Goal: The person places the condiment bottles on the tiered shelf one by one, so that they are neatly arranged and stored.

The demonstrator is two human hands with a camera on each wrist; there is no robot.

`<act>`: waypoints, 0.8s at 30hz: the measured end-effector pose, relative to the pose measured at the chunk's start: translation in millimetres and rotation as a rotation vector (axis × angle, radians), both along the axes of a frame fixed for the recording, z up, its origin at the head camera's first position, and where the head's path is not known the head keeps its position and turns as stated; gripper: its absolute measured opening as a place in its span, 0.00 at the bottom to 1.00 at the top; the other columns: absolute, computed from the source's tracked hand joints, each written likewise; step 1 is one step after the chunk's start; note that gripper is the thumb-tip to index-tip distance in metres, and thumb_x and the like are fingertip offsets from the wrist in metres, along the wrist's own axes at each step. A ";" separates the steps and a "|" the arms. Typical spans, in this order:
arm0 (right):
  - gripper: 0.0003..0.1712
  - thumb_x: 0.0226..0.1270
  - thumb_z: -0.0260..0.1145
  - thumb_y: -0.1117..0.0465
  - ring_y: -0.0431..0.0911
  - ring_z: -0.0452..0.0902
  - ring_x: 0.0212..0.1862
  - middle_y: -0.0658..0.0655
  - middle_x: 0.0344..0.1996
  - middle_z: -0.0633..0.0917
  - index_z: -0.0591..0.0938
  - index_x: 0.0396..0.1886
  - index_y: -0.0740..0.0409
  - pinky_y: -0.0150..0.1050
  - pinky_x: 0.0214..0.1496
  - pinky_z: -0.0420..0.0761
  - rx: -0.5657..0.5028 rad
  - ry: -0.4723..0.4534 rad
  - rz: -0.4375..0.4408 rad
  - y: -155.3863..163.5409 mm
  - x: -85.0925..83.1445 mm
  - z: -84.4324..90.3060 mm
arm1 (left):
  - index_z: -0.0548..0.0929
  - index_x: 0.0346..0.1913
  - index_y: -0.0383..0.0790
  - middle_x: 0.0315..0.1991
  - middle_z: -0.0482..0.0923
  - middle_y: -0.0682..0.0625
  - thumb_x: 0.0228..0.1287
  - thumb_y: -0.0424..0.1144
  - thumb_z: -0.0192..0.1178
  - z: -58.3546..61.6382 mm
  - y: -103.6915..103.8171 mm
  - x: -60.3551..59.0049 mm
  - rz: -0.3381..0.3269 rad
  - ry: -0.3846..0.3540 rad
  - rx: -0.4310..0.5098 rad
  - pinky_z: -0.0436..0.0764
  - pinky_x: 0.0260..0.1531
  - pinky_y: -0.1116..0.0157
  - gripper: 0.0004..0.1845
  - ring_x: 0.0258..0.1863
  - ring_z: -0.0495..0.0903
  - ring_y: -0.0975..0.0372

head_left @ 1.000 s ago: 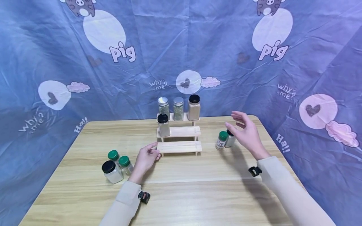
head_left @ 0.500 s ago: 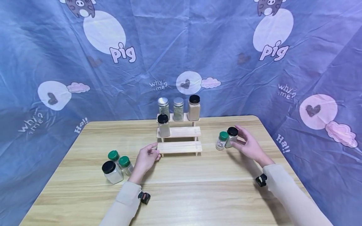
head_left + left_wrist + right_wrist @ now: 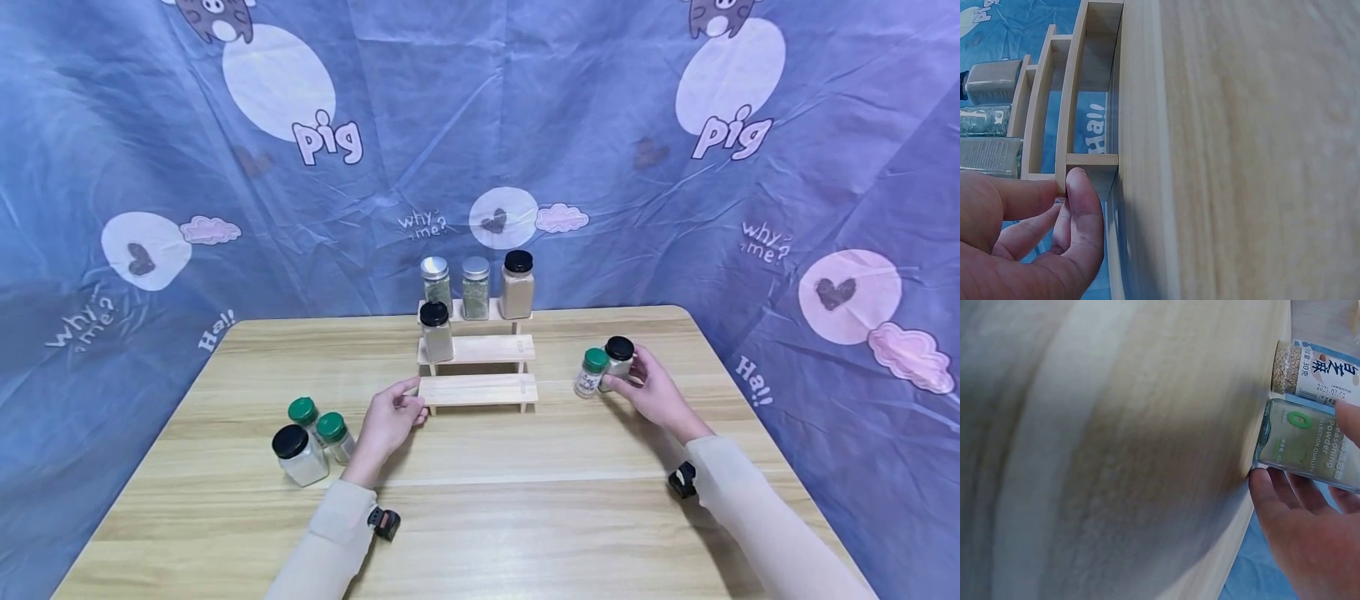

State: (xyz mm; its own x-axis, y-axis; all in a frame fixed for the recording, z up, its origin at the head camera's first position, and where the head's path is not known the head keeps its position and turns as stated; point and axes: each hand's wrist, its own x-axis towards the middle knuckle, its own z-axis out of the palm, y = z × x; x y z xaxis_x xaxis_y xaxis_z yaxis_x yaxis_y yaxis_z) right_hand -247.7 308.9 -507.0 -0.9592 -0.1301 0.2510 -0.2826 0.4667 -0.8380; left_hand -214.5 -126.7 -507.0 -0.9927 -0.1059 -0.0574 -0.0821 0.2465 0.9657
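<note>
My left hand (image 3: 390, 425) pinches the left end of the lowest step of a three-step wooden spice rack (image 3: 480, 390); thumb and finger meet at the step's corner in the left wrist view. On the table at right, my right hand (image 3: 654, 396) grips a black-lidded glass jar of seasoning powder (image 3: 1304, 440), thumb on one side, fingers on the other. Right beside it stands a green-capped sesame seed bottle (image 3: 588, 379). The rack's top step bears two silver-lidded herb jars (image 3: 476, 296) and a black-lidded tan jar (image 3: 517, 290). Another black-lidded jar (image 3: 437, 337) stands on the middle step.
Left of my left forearm, a wide black-lidded jar (image 3: 302, 460) and two green-capped bottles (image 3: 334, 435) stand close together on the wooden table (image 3: 510, 517). A blue printed cloth (image 3: 390, 100) hangs behind the table and along its sides.
My right hand has come down from above the right-hand jars and taken hold of the black-lidded seasoning jar. The left hand keeps its place at the rack.
</note>
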 end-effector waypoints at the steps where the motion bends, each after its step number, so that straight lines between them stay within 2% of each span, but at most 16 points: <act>1: 0.38 0.72 0.70 0.69 0.71 0.74 0.69 0.78 0.66 0.77 0.64 0.76 0.69 0.15 0.61 0.77 -0.003 -0.005 -0.001 -0.2 0.2 0.6 | 0.77 0.70 0.31 0.43 0.87 0.35 0.73 0.23 0.59 -0.4 -0.1 -0.4 0.002 0.000 0.000 0.93 0.40 0.70 0.24 0.34 0.87 0.62; 5: 0.38 0.72 0.70 0.68 0.70 0.75 0.68 0.77 0.65 0.76 0.63 0.75 0.70 0.20 0.64 0.80 0.003 -0.016 -0.017 -1.2 1.3 2.7 | 0.77 0.70 0.32 0.43 0.87 0.36 0.73 0.23 0.58 -1.0 -0.1 -0.8 0.003 -0.009 -0.001 0.93 0.39 0.70 0.24 0.35 0.88 0.62; 9: 0.38 0.73 0.70 0.66 0.70 0.75 0.68 0.76 0.65 0.76 0.62 0.75 0.70 0.40 0.70 0.85 0.030 -0.019 -0.048 -3.1 3.0 4.9 | 0.77 0.71 0.33 0.43 0.87 0.37 0.73 0.24 0.59 -0.8 -0.6 -1.5 0.000 -0.009 -0.009 0.94 0.41 0.69 0.24 0.36 0.88 0.61; 12: 0.38 0.73 0.70 0.65 0.70 0.74 0.69 0.75 0.66 0.75 0.63 0.75 0.69 0.55 0.73 0.81 0.042 -0.015 -0.072 -3.4 4.9 8.7 | 0.77 0.71 0.33 0.43 0.87 0.37 0.73 0.24 0.59 0.2 -0.6 -1.5 -0.001 -0.006 -0.014 0.94 0.41 0.68 0.25 0.36 0.88 0.60; 16: 0.38 0.74 0.70 0.64 0.72 0.73 0.68 0.76 0.67 0.74 0.62 0.75 0.70 0.65 0.73 0.78 0.059 0.004 -0.094 -1.7 7.2 21.1 | 0.77 0.71 0.32 0.43 0.87 0.36 0.73 0.24 0.59 0.5 -0.6 -1.0 0.000 -0.003 -0.013 0.94 0.41 0.67 0.24 0.36 0.88 0.59; 18: 0.39 0.74 0.70 0.64 0.74 0.74 0.68 0.77 0.67 0.74 0.62 0.76 0.70 0.62 0.72 0.81 0.070 0.025 -0.108 -0.5 7.7 30.5 | 0.77 0.71 0.31 0.43 0.87 0.35 0.73 0.23 0.59 0.0 -0.7 -0.8 -0.003 0.002 -0.011 0.94 0.40 0.68 0.24 0.36 0.88 0.60; 19: 0.39 0.73 0.70 0.64 0.74 0.74 0.67 0.77 0.67 0.74 0.62 0.76 0.70 0.56 0.71 0.84 0.074 0.038 -0.114 -0.1 7.5 35.7 | 0.77 0.71 0.32 0.43 0.87 0.35 0.73 0.24 0.59 0.0 -0.6 -0.8 -0.002 -0.001 -0.008 0.94 0.40 0.69 0.24 0.36 0.88 0.60; 21: 0.39 0.73 0.70 0.65 0.73 0.75 0.66 0.78 0.66 0.75 0.62 0.76 0.70 0.38 0.66 0.88 0.069 0.066 -0.124 0.2 6.5 46.1 | 0.77 0.71 0.31 0.43 0.87 0.34 0.73 0.23 0.59 -0.4 -0.9 -0.7 -0.006 0.004 -0.008 0.94 0.39 0.70 0.24 0.35 0.88 0.61; 23: 0.39 0.72 0.71 0.66 0.68 0.78 0.63 0.77 0.64 0.76 0.63 0.75 0.71 0.22 0.60 0.84 0.068 0.104 -0.135 -0.7 5.1 56.6 | 0.77 0.71 0.32 0.44 0.87 0.34 0.73 0.24 0.59 -0.6 -1.0 -0.7 -0.008 0.007 -0.004 0.93 0.39 0.71 0.24 0.34 0.87 0.63; 24: 0.38 0.72 0.71 0.67 0.63 0.80 0.61 0.77 0.63 0.77 0.64 0.74 0.71 0.16 0.56 0.81 0.066 0.122 -0.141 -1.4 4.2 61.6 | 0.77 0.70 0.31 0.44 0.87 0.34 0.73 0.24 0.59 -0.5 -1.2 -0.7 -0.009 0.009 -0.003 0.93 0.38 0.71 0.24 0.34 0.87 0.63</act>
